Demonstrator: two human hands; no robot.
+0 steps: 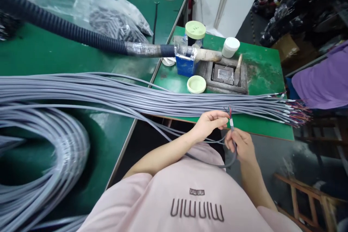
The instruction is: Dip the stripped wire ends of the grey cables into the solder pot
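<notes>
A grey multi-core cable [232,128] stands nearly upright in front of my chest, with a white band below its stripped end. Thin red, green and dark wires [230,111] fan out at its top. My right hand [241,144] is closed around the grey jacket below the band, and the rest of the cable loops down towards my lap. At the stripped end, the thumb and forefinger of my left hand [212,123] are pinched together against the thin wires. Just beyond my hands, a thick bundle of grey cables [174,102] lies across the tables.
A soldering pot [224,74] with a scraper [238,69] sits on the green table [268,69]. A black extraction hose [106,45] ends beside it. Nearby are a white jar [231,46], a green lid [196,84] and a blue box [185,65]. Coiled cables [72,145] lie left; a person's purple sleeve [323,78] shows right.
</notes>
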